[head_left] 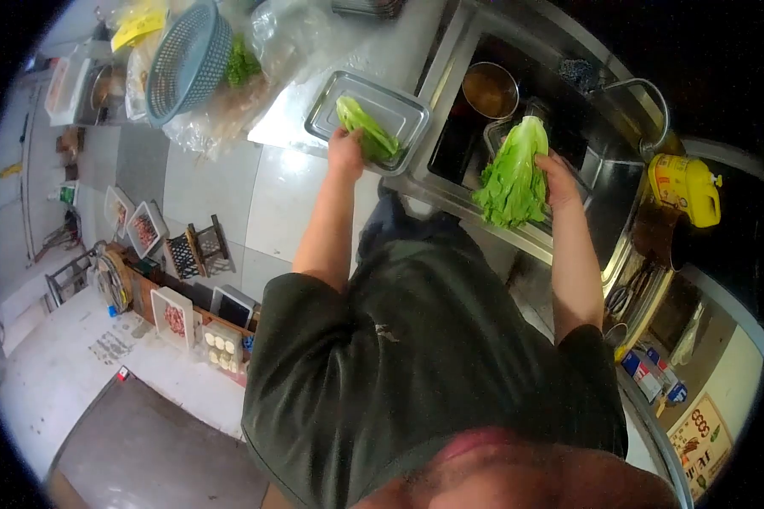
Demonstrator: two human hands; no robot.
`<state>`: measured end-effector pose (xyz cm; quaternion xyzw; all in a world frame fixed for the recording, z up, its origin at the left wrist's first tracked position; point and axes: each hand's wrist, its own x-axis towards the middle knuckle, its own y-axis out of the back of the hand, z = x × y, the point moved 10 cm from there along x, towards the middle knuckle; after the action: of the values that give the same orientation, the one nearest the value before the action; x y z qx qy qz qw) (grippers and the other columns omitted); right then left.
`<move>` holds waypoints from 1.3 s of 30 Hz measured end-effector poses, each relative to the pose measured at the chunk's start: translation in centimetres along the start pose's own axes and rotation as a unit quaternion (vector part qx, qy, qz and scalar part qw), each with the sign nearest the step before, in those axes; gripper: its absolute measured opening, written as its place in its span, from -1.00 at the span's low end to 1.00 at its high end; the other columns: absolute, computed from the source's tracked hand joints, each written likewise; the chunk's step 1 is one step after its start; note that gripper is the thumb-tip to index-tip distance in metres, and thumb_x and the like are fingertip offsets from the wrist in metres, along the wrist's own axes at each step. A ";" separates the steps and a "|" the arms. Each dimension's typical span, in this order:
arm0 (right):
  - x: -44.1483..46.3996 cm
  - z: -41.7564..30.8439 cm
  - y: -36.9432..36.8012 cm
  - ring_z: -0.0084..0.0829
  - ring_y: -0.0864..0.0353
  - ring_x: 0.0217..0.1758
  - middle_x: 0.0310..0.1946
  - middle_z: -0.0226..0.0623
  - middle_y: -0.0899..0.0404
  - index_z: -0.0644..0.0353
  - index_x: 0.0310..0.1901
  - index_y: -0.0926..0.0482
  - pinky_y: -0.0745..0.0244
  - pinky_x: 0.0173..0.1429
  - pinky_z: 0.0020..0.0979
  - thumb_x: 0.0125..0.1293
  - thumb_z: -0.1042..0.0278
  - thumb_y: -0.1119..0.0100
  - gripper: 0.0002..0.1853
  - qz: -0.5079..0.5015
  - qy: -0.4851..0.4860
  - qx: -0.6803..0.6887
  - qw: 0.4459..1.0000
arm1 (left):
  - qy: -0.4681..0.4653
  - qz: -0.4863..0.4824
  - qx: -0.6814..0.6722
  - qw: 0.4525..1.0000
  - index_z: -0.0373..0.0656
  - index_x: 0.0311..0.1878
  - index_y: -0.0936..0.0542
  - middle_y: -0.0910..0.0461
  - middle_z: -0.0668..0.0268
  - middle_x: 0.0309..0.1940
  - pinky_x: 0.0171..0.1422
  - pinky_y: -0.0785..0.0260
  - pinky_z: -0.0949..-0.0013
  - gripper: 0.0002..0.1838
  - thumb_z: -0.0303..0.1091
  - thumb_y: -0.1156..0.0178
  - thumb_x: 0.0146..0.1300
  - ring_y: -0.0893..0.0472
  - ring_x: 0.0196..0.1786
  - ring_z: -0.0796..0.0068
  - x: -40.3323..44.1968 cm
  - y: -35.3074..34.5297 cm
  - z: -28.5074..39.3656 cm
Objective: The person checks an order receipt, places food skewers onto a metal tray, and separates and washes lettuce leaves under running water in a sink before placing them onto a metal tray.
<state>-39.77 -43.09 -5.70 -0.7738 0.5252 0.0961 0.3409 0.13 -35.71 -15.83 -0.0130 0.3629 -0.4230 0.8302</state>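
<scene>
My left hand (pixel 346 153) is closed on a small piece of lettuce (pixel 378 140), a pale green stalk end with some leaf. It holds this over a rectangular metal tray (pixel 412 119) on the counter, at the left of the sink. Held by my right hand (pixel 557 180) is a larger bunch of leafy lettuce (pixel 514 178), its pale cut base pointing up and its leaves hanging down. This bunch is above the front part of the metal sink (pixel 607 187). The fingers of my right hand are partly hidden behind the leaves.
Inside the sink is a round pot (pixel 490 91), with a curved faucet (pixel 658 102) at its right. A yellow jug (pixel 686 188) stands beside it. A blue-grey plastic basket (pixel 187 64), clear bags and green leaves (pixel 242 64) lie at the counter's left.
</scene>
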 end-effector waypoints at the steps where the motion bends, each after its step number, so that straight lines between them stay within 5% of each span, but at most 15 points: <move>1: 0.0 0.2 0.4 -0.36 -0.52 0.03 -0.01 -0.28 -0.55 0.23 0.14 -0.44 -0.40 0.13 -0.34 0.18 0.30 -0.17 -0.53 -0.002 -0.001 0.000 1.000 | -0.001 -0.013 -0.009 1.000 -0.34 -0.04 -0.46 -0.55 0.18 -0.20 -0.12 -0.44 0.37 -0.74 -0.46 -0.13 0.22 -0.56 -0.20 0.37 -0.3 -0.4 0.3; 10: -1.1 0.0 1.5 -0.33 -0.54 0.00 -0.01 -0.27 -0.55 0.22 0.13 -0.45 -0.40 0.13 -0.33 0.20 0.34 -0.14 -0.57 0.066 -0.011 -0.006 0.998 | -0.075 0.047 0.223 0.971 -0.36 -0.05 -0.51 -0.60 0.17 -0.33 -0.19 -0.42 0.33 -0.66 -0.36 -0.16 0.14 -0.58 -0.30 0.30 -0.9 -1.0 4.0; 13: -1.9 0.0 1.9 -0.31 -0.52 0.07 0.05 -0.22 -0.51 0.27 0.17 -0.38 -0.40 0.17 -0.32 0.19 0.39 -0.07 -0.52 0.088 -0.022 -0.004 0.996 | -0.122 0.057 0.460 0.878 -0.31 -0.06 -0.52 -0.58 0.07 -0.27 -0.09 -0.42 0.20 -0.61 -0.29 -0.22 0.06 -0.58 -0.22 0.13 1.1 0.8 4.6; 16: -2.6 0.3 2.8 -0.29 -0.51 0.09 0.07 -0.23 -0.51 0.25 0.18 -0.38 -0.39 0.19 -0.31 0.19 0.40 -0.07 -0.52 0.121 -0.040 0.012 0.992 | -0.329 0.156 0.601 0.711 -0.26 -0.06 -0.54 -0.53 0.01 -0.17 0.03 -0.37 0.10 -0.58 -0.22 -0.25 0.02 -0.51 -0.07 -0.01 -2.4 -1.2 10.4; 18: -3.1 -0.1 3.6 -0.29 -0.50 0.10 0.08 -0.23 -0.50 0.22 0.22 -0.35 -0.38 0.20 -0.30 0.19 0.39 -0.09 -0.49 0.149 -0.004 -0.010 0.989 | -0.363 0.152 0.618 0.681 -0.21 -0.06 -0.54 -0.51 0.05 -0.13 0.10 -0.34 0.09 -0.55 -0.17 -0.29 0.01 -0.48 0.01 0.02 -1.1 -2.0 12.2; 23: -4.7 0.7 5.1 -0.29 -0.52 0.05 0.04 -0.22 -0.51 0.21 0.22 -0.34 -0.44 0.12 -0.29 0.19 0.38 -0.15 -0.47 0.171 -0.025 0.003 0.985 | -0.384 0.074 0.700 0.598 -0.07 -0.09 -0.58 -0.53 0.10 -0.18 0.05 -0.38 0.11 -0.54 -0.06 -0.36 -0.06 -0.52 -0.04 0.03 4.8 -6.0 15.1; 26: -6.0 0.8 4.6 -0.28 -0.55 0.01 0.01 -0.21 -0.53 0.26 0.16 -0.39 -0.47 0.08 -0.29 0.18 0.40 -0.17 -0.52 0.169 -0.037 0.019 0.985 | -0.277 -0.033 0.764 0.581 -0.01 0.00 -0.56 -0.55 0.02 -0.11 0.01 -0.41 0.11 -0.47 0.04 -0.35 -0.03 -0.54 -0.05 -0.01 8.2 -7.3 14.5; 31: -6.9 2.3 6.3 -0.28 -0.58 -0.03 -0.02 -0.20 -0.56 0.27 0.11 -0.44 -0.51 0.05 -0.28 0.15 0.45 -0.20 -0.55 0.193 -0.027 0.079 0.978 | -0.186 -0.122 0.742 0.633 -0.10 -0.11 -0.60 -0.57 0.01 -0.13 -0.02 -0.41 0.11 -0.50 0.02 -0.39 -0.05 -0.56 -0.06 0.02 13.1 -6.5 12.6; 37: -6.8 1.4 3.9 -0.27 -0.56 0.03 0.00 -0.20 -0.56 0.27 0.13 -0.43 -0.48 0.11 -0.27 0.14 0.46 -0.19 -0.53 0.133 0.006 0.099 0.986 | -0.266 -0.175 0.811 0.490 -0.11 -0.07 -0.58 -0.55 -0.03 -0.10 0.00 -0.40 0.09 -0.64 -0.07 -0.18 0.20 -0.55 -0.06 0.00 11.7 -8.9 12.6; 39: -6.8 0.9 3.3 -0.27 -0.56 0.05 0.01 -0.19 -0.56 0.26 0.14 -0.42 -0.47 0.13 -0.27 0.14 0.46 -0.19 -0.52 0.138 0.007 0.090 0.986 | -0.366 -0.148 0.766 0.508 -0.12 -0.16 -0.57 -0.59 0.05 -0.23 -0.05 -0.42 0.08 -0.74 -0.17 -0.09 0.21 -0.57 -0.14 0.01 10.9 -9.0 13.4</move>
<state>-45.43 -38.12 -4.34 -0.6605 0.6362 0.0887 0.3888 6.20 -53.11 -9.47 0.4207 -0.4451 -0.6109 0.5017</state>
